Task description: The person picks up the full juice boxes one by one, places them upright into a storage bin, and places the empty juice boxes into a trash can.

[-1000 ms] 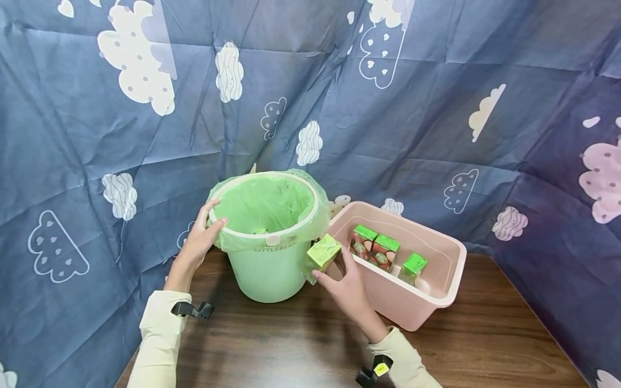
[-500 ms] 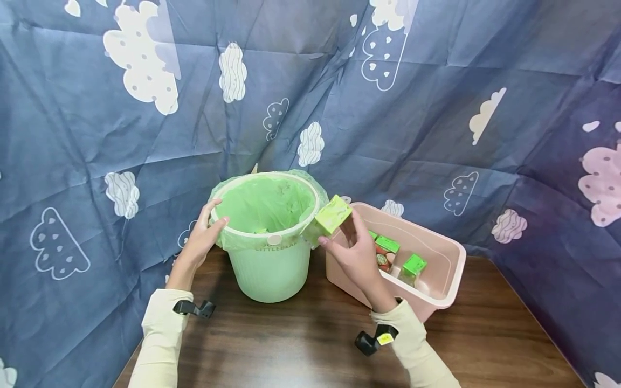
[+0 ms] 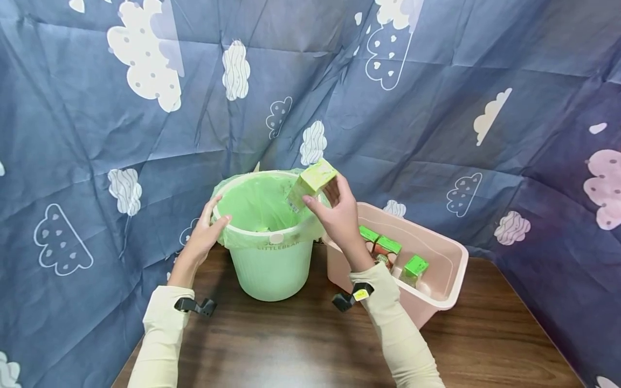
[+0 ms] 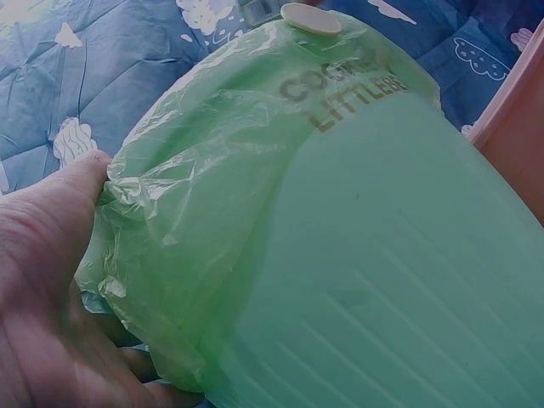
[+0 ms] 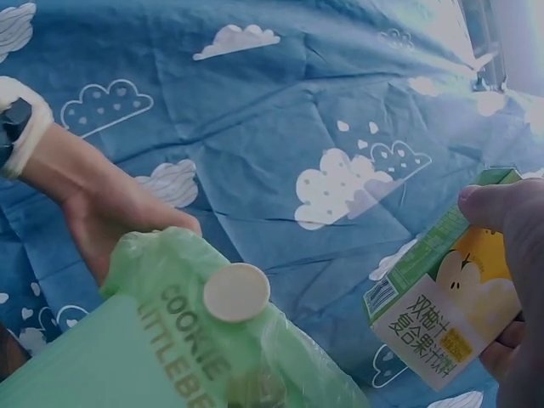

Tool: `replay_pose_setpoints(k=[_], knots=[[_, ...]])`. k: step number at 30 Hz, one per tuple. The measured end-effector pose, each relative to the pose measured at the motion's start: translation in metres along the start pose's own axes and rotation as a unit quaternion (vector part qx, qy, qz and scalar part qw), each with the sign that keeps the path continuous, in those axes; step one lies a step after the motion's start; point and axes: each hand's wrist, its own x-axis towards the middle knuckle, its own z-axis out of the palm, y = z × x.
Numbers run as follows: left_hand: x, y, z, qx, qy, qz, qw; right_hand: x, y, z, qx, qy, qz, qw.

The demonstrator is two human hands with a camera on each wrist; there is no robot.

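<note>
A green trash bin (image 3: 273,272) lined with a translucent green bag (image 3: 252,202) stands upright on the table. My left hand (image 3: 200,237) grips its left rim, thumb and fingers spread along the bag-covered edge; the left wrist view shows the thumb on the bag (image 4: 183,238), with the other fingers partly behind it. My right hand (image 3: 337,213) pinches a green and yellow juice carton (image 3: 310,180), tilted, over the right part of the bin's opening. In the right wrist view, the juice carton (image 5: 446,297) shows pictured fruit and lettering. A small green-topped item (image 3: 263,230) is partly visible inside the bin.
To the right of the bin stands a pink tub (image 3: 443,258). It holds red cartons with green tops (image 3: 386,249) and another green-topped carton (image 3: 413,269). Blue cloud-printed cloth (image 3: 412,134) hangs behind the brown wooden table (image 3: 271,345).
My right hand has lifted the juice carton up and then left, from beside the bin's right side to over its opening. My left hand stays on the rim.
</note>
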Motion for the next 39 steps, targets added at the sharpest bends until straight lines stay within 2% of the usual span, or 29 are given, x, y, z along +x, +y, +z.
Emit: replay_pose_setpoints(k=[4,9,11,19,24,29,39], knots=[[-0.001,0.002,-0.001,0.001,0.001,-0.004,1.0000,0.011,-0.004,0.011,-0.001,-0.003,0.027,1.000],[0.001,0.002,0.000,-0.006,0.000,-0.001,1.0000,0.022,0.006,0.019,-0.007,-0.007,0.023,1.000],[0.002,0.001,0.002,-0.011,0.000,-0.001,0.9999,0.027,0.021,0.021,-0.013,-0.005,0.020,1.000],[0.005,-0.001,0.003,-0.008,-0.003,0.003,1.0000,0.037,0.040,0.035,-0.027,0.020,0.044,0.998],[0.005,-0.002,-0.002,-0.007,0.004,0.005,1.0000,0.045,0.047,0.042,-0.027,0.015,0.057,0.998],[0.006,-0.001,-0.003,0.000,0.002,0.006,1.0000,0.041,0.046,0.039,-0.013,0.005,0.066,0.998],[0.006,-0.001,-0.004,-0.004,0.005,0.010,0.9999,0.026,0.031,0.028,-0.007,-0.015,0.034,0.999]])
